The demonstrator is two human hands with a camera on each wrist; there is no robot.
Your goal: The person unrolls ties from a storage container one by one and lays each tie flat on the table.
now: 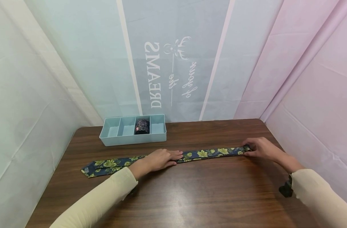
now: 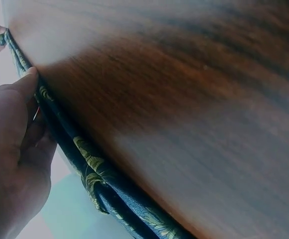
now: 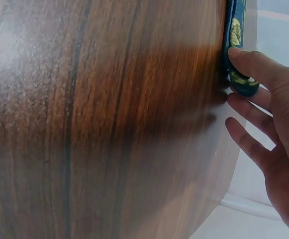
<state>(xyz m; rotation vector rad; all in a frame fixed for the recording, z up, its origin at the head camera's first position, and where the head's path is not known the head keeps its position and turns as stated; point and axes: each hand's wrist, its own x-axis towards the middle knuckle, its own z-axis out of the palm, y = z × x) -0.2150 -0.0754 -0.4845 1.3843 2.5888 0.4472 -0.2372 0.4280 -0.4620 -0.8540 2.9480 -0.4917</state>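
A navy necktie [image 1: 203, 154] with yellow-green flowers lies lengthwise across the wooden table, its wide pointed end at the left. My left hand [image 1: 160, 159] rests on the middle of the tie with fingers stretched along it. In the left wrist view the left thumb and fingers lie against the tie [image 2: 87, 157]. At the tie's right end my right hand [image 1: 261, 148] pinches a small curled-up part [image 1: 247, 148] between thumb and fingers. From the right wrist, this folded-over end [image 3: 244, 85] shows under the thumb, while other fingers are spread.
Behind the tie stands a light blue divided tray [image 1: 139, 138]. A dark patterned fabric roll [image 1: 142, 126] sits in its second compartment from the right. The brown table [image 1: 190, 193] meets a printed curtain [image 1: 179, 25] at the back, with pale cloth at both sides.
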